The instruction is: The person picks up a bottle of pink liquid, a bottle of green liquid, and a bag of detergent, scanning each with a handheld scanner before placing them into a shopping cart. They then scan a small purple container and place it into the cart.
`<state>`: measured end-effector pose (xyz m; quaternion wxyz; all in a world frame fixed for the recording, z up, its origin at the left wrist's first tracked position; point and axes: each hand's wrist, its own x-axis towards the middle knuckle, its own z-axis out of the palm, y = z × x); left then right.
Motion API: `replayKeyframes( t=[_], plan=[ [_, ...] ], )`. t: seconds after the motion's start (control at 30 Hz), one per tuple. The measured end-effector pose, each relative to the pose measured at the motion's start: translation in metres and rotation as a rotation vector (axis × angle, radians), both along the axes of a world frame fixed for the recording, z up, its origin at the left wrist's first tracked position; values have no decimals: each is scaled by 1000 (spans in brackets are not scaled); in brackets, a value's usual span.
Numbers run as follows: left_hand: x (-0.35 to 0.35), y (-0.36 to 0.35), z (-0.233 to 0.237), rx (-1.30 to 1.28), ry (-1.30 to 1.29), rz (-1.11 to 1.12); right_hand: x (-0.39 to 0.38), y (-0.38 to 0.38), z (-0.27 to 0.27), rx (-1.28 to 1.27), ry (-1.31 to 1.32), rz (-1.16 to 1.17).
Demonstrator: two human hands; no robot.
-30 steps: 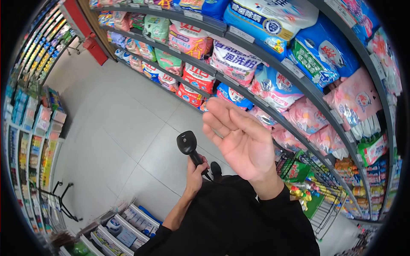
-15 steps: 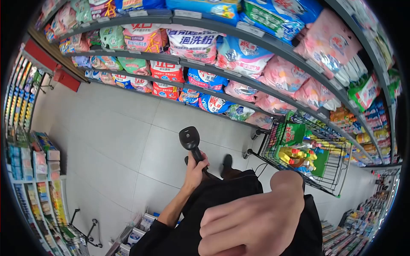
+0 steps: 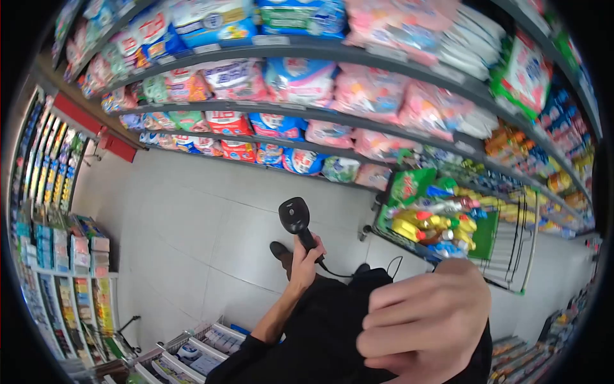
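My left hand (image 3: 306, 259) is wrapped round the handle of a black barcode scanner (image 3: 295, 216), held out over the floor with its head upward. A thin black cable (image 3: 339, 274) runs from near its handle across my dark clothing. My right hand (image 3: 425, 320) is close to the camera at lower right, its back toward me and its fingers curled closed. The inside of that hand is hidden, so I cannot make out whether anything is in it. Just beyond it stands a shopping cart (image 3: 526, 256) with yellow bottles (image 3: 409, 229) and a green packet (image 3: 409, 187) inside.
Long shelves (image 3: 275, 105) with bagged laundry products (image 3: 368, 89) curve across the far side. Grey tiled floor (image 3: 185, 211) lies between them and me. More stocked shelves (image 3: 61, 275) stand on the left. A wire display rack (image 3: 185, 358) is close by at lower left.
The view has shifted, and the cart and lower shelves appear closer. My right hand sits farther right in view, still curled. My left hand still holds the barcode scanner.
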<state>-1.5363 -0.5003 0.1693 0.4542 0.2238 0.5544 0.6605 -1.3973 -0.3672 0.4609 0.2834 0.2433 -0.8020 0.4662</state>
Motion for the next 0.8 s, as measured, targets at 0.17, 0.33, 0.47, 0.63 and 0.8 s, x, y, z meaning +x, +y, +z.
replayKeyframes(
  t=[0.17, 0.33, 0.47, 0.63, 0.8],
  plan=[
    [112, 25, -3, 54, -124, -18, 85, 12, 14, 47, -214, -7],
    [154, 40, 15, -33, -23, -160, 153, 29, 33, 118, -237, -231],
    [171, 58, 18, 5, 80, -201, 186, 49, 57, 154, -365, -370],
    [180, 87, 13, -1, 157, -320, 221, 75, 20, 83, -24, -344],
    [190, 132, 25, 130, 390, -534, 220, 68, -126, -248, -456, -1248]
  ],
)
